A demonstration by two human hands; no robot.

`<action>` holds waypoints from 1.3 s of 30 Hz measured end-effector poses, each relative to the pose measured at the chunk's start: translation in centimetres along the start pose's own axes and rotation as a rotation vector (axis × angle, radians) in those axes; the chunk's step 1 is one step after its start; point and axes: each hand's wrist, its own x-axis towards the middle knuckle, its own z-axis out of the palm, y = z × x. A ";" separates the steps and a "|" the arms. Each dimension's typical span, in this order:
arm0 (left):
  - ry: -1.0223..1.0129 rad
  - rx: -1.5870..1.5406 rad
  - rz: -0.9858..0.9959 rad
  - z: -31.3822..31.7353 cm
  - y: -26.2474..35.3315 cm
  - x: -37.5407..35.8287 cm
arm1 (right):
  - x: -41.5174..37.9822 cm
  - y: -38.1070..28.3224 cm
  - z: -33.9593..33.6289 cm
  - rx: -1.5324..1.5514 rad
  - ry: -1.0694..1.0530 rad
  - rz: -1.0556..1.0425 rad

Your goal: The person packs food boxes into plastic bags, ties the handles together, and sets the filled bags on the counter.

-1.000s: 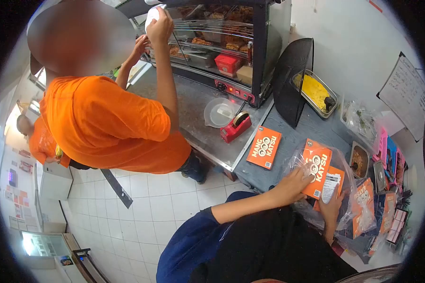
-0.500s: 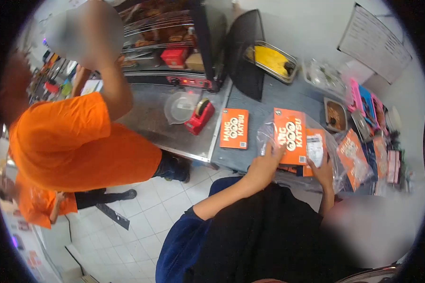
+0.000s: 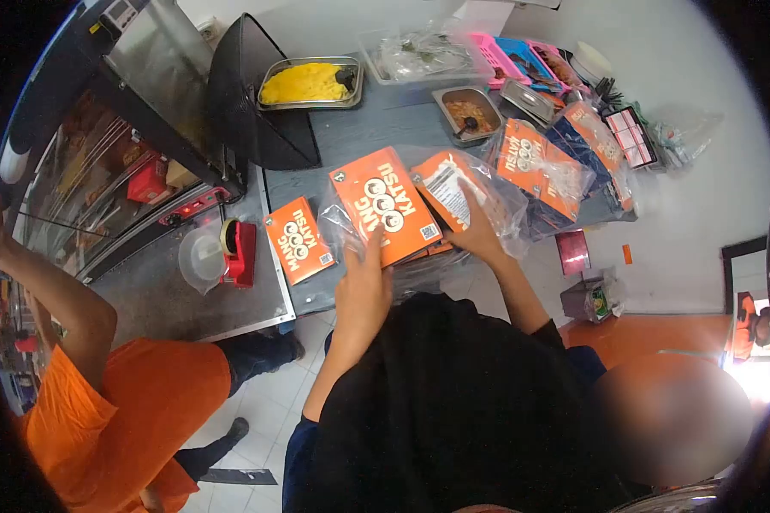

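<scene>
Fingers of the right hand (image 3: 481,229) have shifted up over the receipt (image 3: 443,190) on the second box (image 3: 441,162), lying spread there. Its neighbour, the front box (image 3: 376,192), is by the surface's (image 3: 359,132) near edge, long axis toward the far edge, lower end under the left hand's (image 3: 364,286) fingertips; whether either hand pinches cannot be told. Clear bag (image 3: 506,214) plastic flanks both. Just left is a lone box (image 3: 299,244); grey surface shows between the front box and the metal tray (image 3: 310,105).

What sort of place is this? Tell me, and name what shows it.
Likely a takeaway kitchen or food counter: orange MANG KATSU boxes, a display cabinet, and a metal tray of yellow food.
</scene>
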 end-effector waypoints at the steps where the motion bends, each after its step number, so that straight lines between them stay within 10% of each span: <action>1: -0.003 -0.008 -0.005 -0.1 0.0 0.0 | 0.6 0.1 0.0 -0.245 0.065 0.001; 6: 0.073 -0.034 0.066 -0.5 0.3 0.5 | 3.9 -1.4 -4.5 0.772 -0.208 0.312; 9: 0.029 -0.071 0.040 -0.6 0.2 0.6 | 2.9 -4.7 -6.8 0.852 0.021 0.162; 15: 0.177 -0.360 0.104 -0.7 -0.1 1.6 | -0.2 -12.2 -8.2 -0.016 0.090 -0.135; 24: 0.479 -0.667 -0.007 -8.3 0.8 1.1 | 1.0 -11.4 -5.8 0.395 -0.025 -0.147; 28: 0.666 -0.043 -0.171 -3.8 -12.6 4.9 | 1.3 -7.7 -6.1 0.681 -0.172 0.066; 30: 0.318 0.232 -0.479 0.5 -16.2 5.9 | 0.9 -7.6 -6.5 0.713 -0.257 0.119; 34: 0.415 0.742 -0.697 11.0 -23.0 9.2 | -0.1 -7.5 -6.2 0.653 -0.266 -0.018; 39: 0.458 0.494 -0.730 6.9 -19.6 9.0 | 0.0 -6.2 -6.3 0.804 -0.331 0.045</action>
